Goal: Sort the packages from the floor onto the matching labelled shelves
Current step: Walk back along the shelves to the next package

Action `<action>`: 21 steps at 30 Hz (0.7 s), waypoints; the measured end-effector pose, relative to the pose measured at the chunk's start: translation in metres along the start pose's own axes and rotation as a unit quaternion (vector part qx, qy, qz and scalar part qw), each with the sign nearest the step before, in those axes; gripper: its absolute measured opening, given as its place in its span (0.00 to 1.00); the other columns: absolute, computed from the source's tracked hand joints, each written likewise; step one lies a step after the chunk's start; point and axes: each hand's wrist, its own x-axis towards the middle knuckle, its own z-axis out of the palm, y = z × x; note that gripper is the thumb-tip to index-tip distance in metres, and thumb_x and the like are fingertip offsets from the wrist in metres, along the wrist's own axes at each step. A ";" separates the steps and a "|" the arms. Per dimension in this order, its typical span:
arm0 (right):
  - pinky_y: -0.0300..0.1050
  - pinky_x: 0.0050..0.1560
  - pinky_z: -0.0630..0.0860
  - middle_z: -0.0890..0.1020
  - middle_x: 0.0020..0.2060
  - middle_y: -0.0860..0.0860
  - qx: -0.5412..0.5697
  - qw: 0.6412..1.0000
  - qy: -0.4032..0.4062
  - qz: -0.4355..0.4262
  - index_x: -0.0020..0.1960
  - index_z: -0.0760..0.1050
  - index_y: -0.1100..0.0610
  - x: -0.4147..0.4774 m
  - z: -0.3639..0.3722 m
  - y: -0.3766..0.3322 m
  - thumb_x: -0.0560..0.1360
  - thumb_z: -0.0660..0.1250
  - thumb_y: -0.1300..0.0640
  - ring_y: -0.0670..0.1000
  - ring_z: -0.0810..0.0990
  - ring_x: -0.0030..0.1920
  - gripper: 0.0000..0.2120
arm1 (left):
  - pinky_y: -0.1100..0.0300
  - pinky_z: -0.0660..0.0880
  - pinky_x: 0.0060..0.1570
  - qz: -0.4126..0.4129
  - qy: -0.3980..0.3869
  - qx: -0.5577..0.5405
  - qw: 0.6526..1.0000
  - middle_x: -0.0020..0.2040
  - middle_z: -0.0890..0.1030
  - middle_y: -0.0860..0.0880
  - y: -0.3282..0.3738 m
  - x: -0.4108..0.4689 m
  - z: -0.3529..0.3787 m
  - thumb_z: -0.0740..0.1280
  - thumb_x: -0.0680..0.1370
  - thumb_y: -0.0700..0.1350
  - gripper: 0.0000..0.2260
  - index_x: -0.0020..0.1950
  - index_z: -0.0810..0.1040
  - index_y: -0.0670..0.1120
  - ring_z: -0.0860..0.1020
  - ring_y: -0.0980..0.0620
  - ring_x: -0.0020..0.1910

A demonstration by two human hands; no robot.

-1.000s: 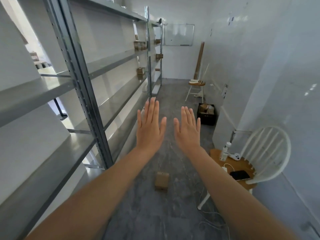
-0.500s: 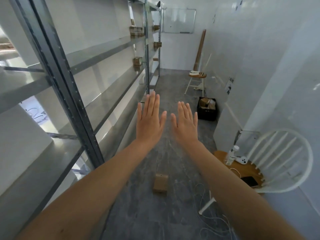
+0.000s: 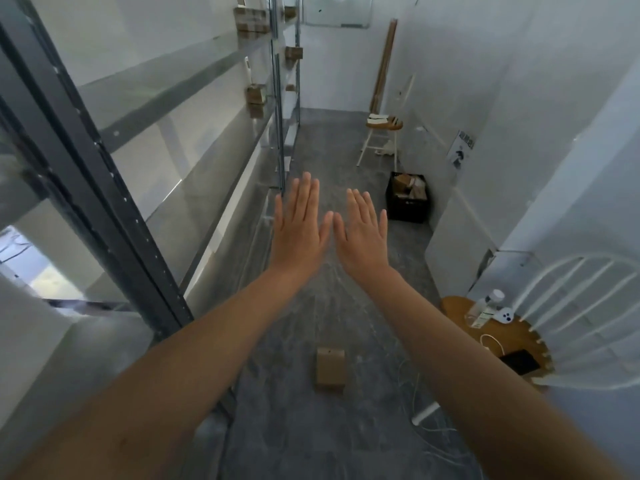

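Note:
A small brown cardboard package lies on the grey floor, below and between my outstretched arms. My left hand and my right hand are held flat, palms down, side by side in the air, holding nothing. A black crate with several packages stands on the floor by the right wall. Metal shelves run along the left, with a few brown packages on the far bays.
A white chair at the right carries a bottle, a phone and a cable on its wooden seat. A wooden stool stands further back. White cables lie on the floor near the chair leg. The aisle runs on towards a whiteboard.
The view has tilted down and moved forward. Both hands stay flat and empty and have drawn a little closer together.

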 end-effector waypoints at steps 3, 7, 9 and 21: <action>0.58 0.82 0.41 0.55 0.84 0.51 -0.008 1.000 -0.018 0.006 0.83 0.51 0.57 0.009 0.022 0.004 0.87 0.46 0.46 0.50 0.47 0.84 0.29 | 0.45 0.40 0.80 -0.004 -0.023 -0.002 1.000 0.83 0.47 0.46 -0.015 0.005 0.017 0.49 0.86 0.54 0.28 0.83 0.48 0.43 0.45 0.49 0.82; 0.58 0.82 0.41 0.55 0.84 0.51 -0.019 0.998 -0.048 0.020 0.84 0.51 0.57 0.022 0.046 0.014 0.87 0.46 0.45 0.50 0.47 0.84 0.29 | 0.44 0.42 0.80 -0.017 -0.045 -0.023 0.999 0.83 0.48 0.45 -0.032 0.010 0.036 0.50 0.86 0.53 0.28 0.82 0.49 0.42 0.45 0.49 0.82; 0.57 0.82 0.40 0.55 0.84 0.52 -0.024 0.998 -0.057 0.021 0.83 0.51 0.57 0.029 0.058 0.019 0.87 0.47 0.45 0.50 0.47 0.84 0.29 | 0.45 0.41 0.80 -0.030 -0.057 -0.034 0.997 0.83 0.47 0.46 -0.040 0.014 0.045 0.49 0.86 0.53 0.27 0.82 0.48 0.42 0.44 0.50 0.82; 0.57 0.82 0.42 0.58 0.83 0.51 -0.002 0.985 -0.163 0.057 0.83 0.54 0.57 0.070 0.141 0.111 0.87 0.50 0.48 0.51 0.49 0.84 0.27 | 0.44 0.43 0.79 -0.125 -0.121 -0.057 0.983 0.83 0.51 0.45 -0.055 0.032 0.166 0.51 0.86 0.51 0.26 0.82 0.52 0.42 0.47 0.48 0.82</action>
